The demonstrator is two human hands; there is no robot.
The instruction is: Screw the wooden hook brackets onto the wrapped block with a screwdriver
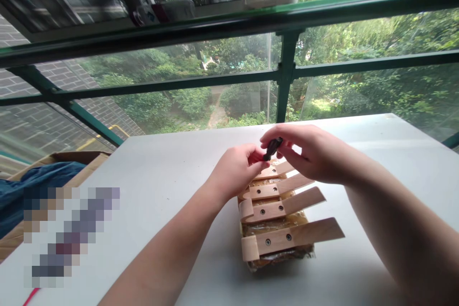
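Between my two hands is a small black object (273, 147), tilted, its exact kind too small to make out. The fingers of my right hand (311, 153) are closed round its upper end. My left hand (233, 169) pinches at its lower end, close above the wooden pieces. Below lie several pale wooden strips (304, 236) in a row, each with a rounded block at its left end; two dark screw heads show on the nearer ones. They rest across a block wrapped in shiny brown tape (283, 224). My left hand partly hides the far strips.
All this is on a white table (193, 181). At the left stands a cardboard box (84, 172) with dark blue cloth (46, 177) in it. A blurred-out patch (71, 234) covers something on the left of the table. Green railings (287, 74) and windows rise behind the table's far edge.
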